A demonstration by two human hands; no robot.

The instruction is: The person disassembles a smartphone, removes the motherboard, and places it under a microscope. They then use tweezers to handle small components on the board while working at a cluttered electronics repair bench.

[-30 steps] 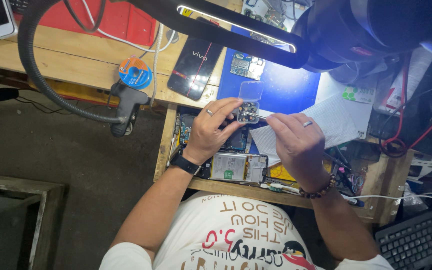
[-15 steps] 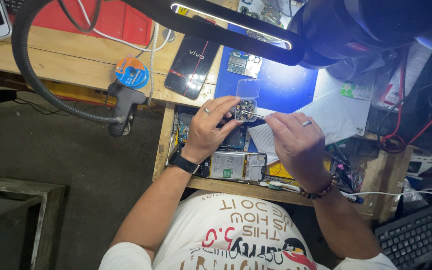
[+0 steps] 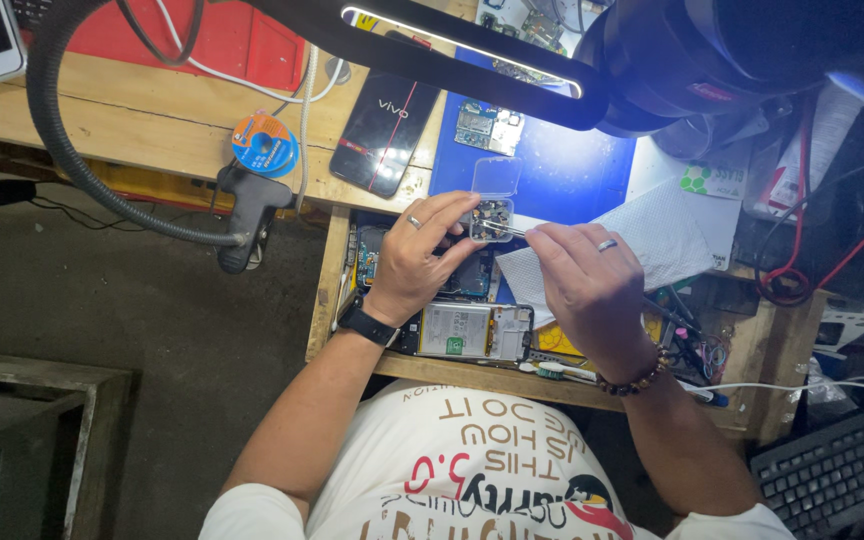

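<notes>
- The left hand [image 3: 422,255], with a ring and a black wristwatch, grips a small clear plastic parts box [image 3: 492,205] between thumb and fingers, its hinged lid standing open.
- The box sits just above the opened phone [image 3: 472,330], near the lower edge of the blue work mat [image 3: 572,170].
- The right hand [image 3: 587,285] pinches metal tweezers [image 3: 504,229], closed around them, tips reaching into the box.
- A white paper towel [image 3: 667,235] lies right of the box, partly under the right hand.
- A black phone [image 3: 384,130] lies face up left of the mat.
- A blue-and-orange solder spool [image 3: 264,145] rests further left of the mat.
- The lit lamp bar [image 3: 462,50] hangs above the mat.
</notes>
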